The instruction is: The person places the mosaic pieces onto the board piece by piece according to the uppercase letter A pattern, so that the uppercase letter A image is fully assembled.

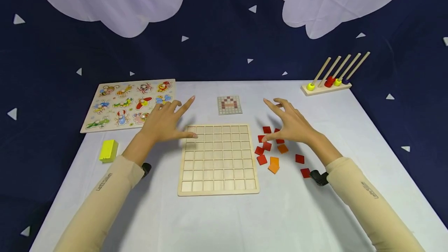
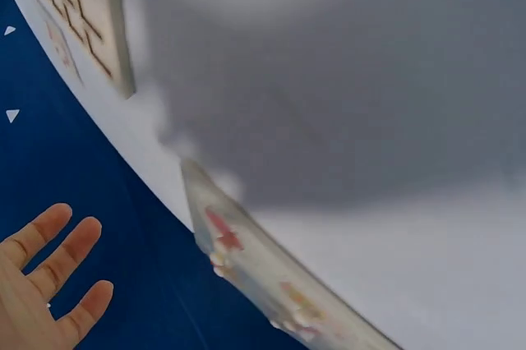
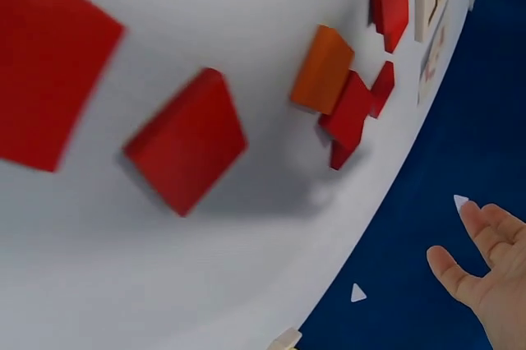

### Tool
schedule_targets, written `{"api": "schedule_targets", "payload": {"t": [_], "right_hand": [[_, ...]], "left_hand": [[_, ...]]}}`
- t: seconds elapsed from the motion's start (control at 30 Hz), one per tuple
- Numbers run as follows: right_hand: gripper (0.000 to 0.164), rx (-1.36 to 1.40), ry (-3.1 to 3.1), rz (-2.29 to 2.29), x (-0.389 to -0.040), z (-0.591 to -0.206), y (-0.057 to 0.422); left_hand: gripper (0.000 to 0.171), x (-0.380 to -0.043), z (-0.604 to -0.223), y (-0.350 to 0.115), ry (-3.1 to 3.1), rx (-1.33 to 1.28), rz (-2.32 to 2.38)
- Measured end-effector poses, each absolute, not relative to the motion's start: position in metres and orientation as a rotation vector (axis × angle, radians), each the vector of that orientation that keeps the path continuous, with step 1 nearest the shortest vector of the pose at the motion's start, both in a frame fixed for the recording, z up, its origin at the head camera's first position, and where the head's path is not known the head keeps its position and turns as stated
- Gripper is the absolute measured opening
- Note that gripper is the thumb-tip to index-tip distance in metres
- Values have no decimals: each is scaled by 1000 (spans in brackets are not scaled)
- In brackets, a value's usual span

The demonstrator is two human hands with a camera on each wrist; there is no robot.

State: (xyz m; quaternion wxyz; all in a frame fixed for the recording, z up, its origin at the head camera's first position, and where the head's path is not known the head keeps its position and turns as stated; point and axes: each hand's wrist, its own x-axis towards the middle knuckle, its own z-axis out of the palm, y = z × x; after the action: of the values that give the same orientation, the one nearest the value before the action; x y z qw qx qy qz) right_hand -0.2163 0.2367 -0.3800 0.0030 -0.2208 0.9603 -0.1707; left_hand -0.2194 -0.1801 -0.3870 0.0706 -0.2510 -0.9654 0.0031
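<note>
Your left hand (image 1: 164,121) and right hand (image 1: 292,123) are open, fingers spread, holding nothing. The left thumb overlaps the far-left corner of the grid board (image 1: 217,153), placed centrally on the desk (image 1: 217,221), presumably for access from both sides. Red tiles (image 1: 261,160) and orange tiles (image 1: 282,149) lie right of it, likely for right-hand reach. The pattern card (image 1: 229,105) lies beyond the board, probably for reference. The insect puzzle (image 1: 90,115) and yellow block (image 1: 108,151) sit left, the bead stand (image 1: 326,90) far right, apparently set aside.
</note>
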Motion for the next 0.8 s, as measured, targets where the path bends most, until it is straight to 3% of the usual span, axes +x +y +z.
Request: {"api": "schedule_targets", "payload": {"t": [0.4, 0.8], "right_hand": [[119, -633, 2964, -591, -199, -388, 244], [112, -595, 2895, -705, -192, -398, 248]], "left_hand": [[118, -200, -409, -195, -3023, -826, -199], [110, -183, -422, -203, -3158, -713, -661]]}}
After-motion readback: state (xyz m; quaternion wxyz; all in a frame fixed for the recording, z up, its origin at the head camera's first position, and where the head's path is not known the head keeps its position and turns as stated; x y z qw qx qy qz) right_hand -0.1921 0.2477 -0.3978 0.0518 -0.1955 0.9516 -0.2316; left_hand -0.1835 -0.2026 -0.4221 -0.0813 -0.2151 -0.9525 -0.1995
